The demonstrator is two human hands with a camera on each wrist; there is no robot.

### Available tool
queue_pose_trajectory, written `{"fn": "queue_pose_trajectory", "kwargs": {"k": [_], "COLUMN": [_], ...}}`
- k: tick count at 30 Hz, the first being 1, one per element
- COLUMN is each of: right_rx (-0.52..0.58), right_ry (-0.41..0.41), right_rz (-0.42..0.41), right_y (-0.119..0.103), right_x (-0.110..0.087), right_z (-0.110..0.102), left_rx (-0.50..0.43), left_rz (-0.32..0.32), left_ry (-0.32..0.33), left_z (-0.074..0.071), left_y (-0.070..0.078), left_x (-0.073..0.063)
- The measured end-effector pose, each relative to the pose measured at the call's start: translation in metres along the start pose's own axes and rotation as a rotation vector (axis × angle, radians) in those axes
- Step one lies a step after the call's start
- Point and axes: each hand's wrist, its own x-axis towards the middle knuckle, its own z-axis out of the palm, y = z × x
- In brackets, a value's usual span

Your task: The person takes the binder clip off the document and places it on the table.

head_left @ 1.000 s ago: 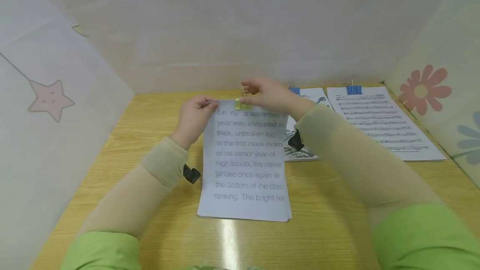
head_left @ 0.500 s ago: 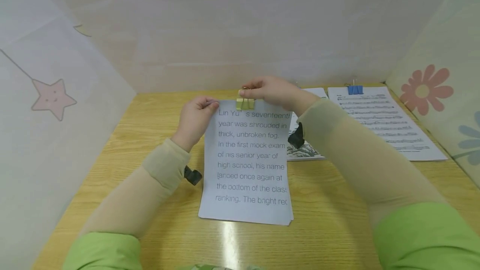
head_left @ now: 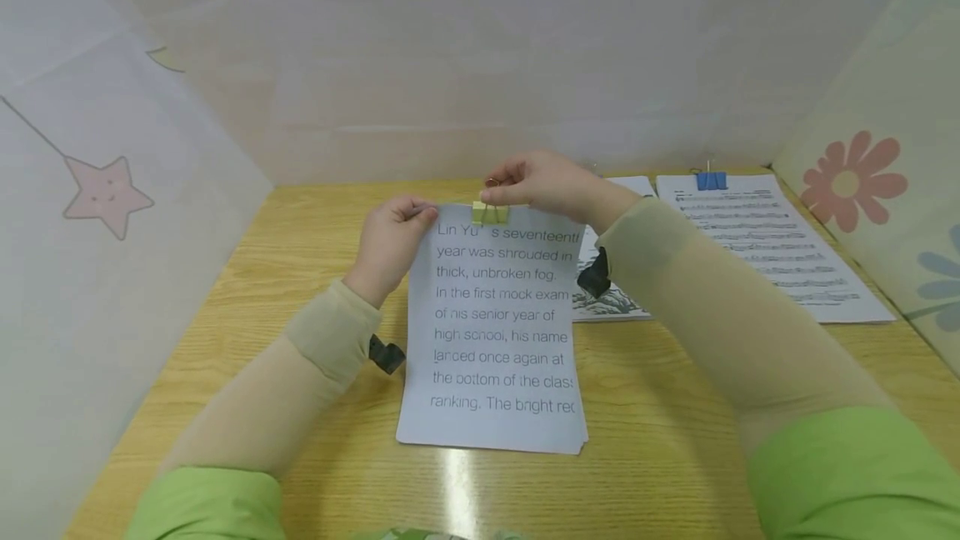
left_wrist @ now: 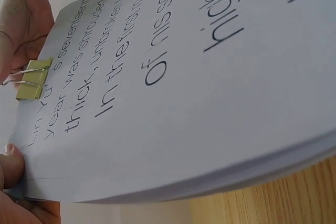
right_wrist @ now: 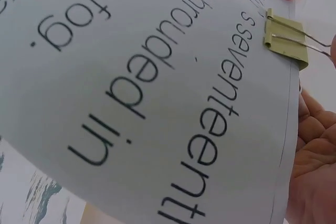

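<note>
The clip (head_left: 490, 212), a yellow binder clip, sits on the top edge of the stack (head_left: 498, 332) of printed sheets, which lies on the desk (head_left: 660, 407) with its top end raised. Our right hand (head_left: 543, 184) pinches the clip's wire handles; our left hand (head_left: 392, 240) pinches the stack's top left corner. To do this well, we judge we should keep the sheet edges flush, seat the clip fully over the edge, and hold the corner firm.

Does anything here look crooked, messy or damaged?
Nothing stands out. The text stack looks squared at its edges, the yellow-green binder clip sits on its top edge, and the sheet music lies flat under its blue clip.
</note>
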Motion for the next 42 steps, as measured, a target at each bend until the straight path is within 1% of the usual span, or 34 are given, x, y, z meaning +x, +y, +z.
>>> {"fn": "queue_pose_trajectory", "kwargs": {"k": [4,10,13,19,26,30,34,38,42], "right_rx": [0.000,0.019,0.027,0.047,0.078,0.054,0.029,0.060,0.101], "right_ry": [0.017,0.020,0.016,0.011,0.015,0.053,0.108,0.162,0.236], "right_rz": [-0.005,-0.018,-0.003,0.019,-0.016,-0.043,-0.071,-0.091,-0.084], "right_y": [-0.0002,-0.0004,-0.0004,-0.0024,-0.0055,-0.0073,-0.0083,-0.0076,-0.0071], "right_x": [-0.0002,0.0004,0.0004,-0.0001,-0.0004,-0.0029,-0.0052,-0.0066,-0.0091], "right_z": [0.0029,0.0042,0.0029,0.0001,0.0002,0.0016,0.0041,0.0057,0.0037], "left_rx": [0.004,0.002,-0.013,-0.059,-0.064,-0.066,-0.053,-0.051,-0.047], "left_rz": [-0.003,-0.024,-0.030,-0.023,-0.028,-0.024,-0.024,-0.026,-0.014], "left_ry": [0.005,0.018,0.021,0.035,0.061,0.063,0.062,0.066,0.080], "left_z": [0.0004,0.0002,0.0007,0.0031,0.0050,0.0043,0.0030,0.0013,-0.0001], "left_y": [-0.0006,0.0006,0.0013,0.0024,0.0048,0.0062,0.0060,0.0052,0.0055], "left_x": [-0.0005,-0.0020,-0.0029,-0.0051,-0.0063,-0.0067,-0.0065,-0.0062,-0.0058]}}
